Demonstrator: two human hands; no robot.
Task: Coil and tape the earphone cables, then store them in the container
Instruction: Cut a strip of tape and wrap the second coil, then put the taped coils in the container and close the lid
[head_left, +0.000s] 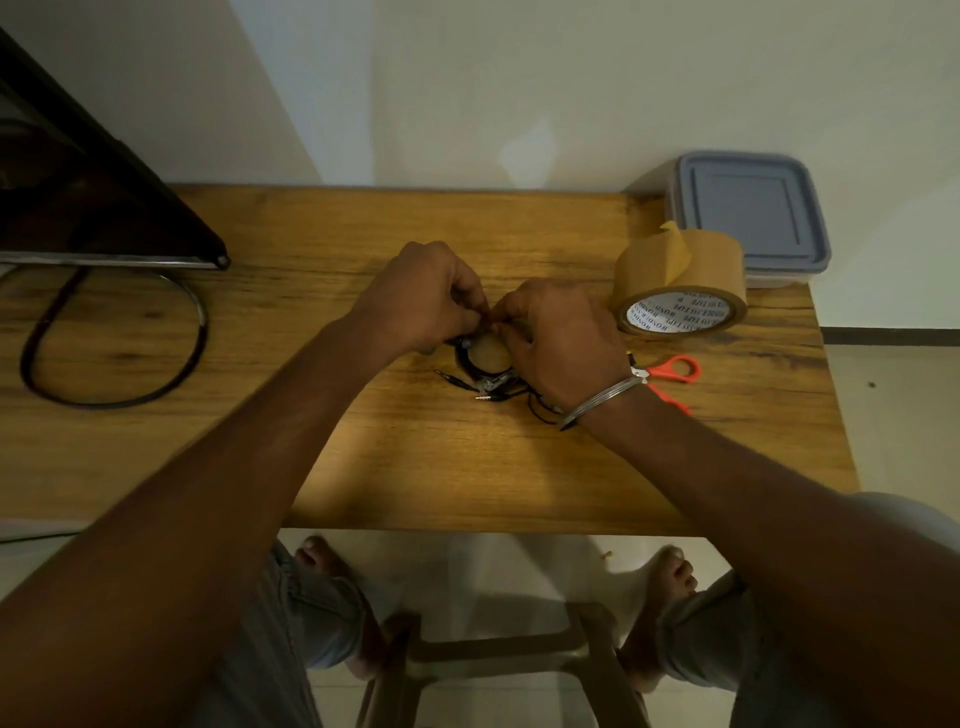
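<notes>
You are in a home, it seems — a plain living room, not a workshop. The wooden table (415, 467) stands against a bare pale wall (519, 78). At the table's far left there is a dark screen (78, 197) on a curved metal stand (204, 322), and at its far right corner a lidded plastic container (748, 213). Below the table's near edge you see a pale shiny floor (493, 566), a small stool (493, 649) and your bare feet (319, 558) — as people are at home.

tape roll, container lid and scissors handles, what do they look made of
Tape roll: brown packing tape with a dull sheen, film or paper, hard to tell; the printed white core is likely cardboard. Container lid: matte grey-blue plastic, judging by its moulded ridges. Scissors handles: smooth orange plastic, by the look.
</notes>
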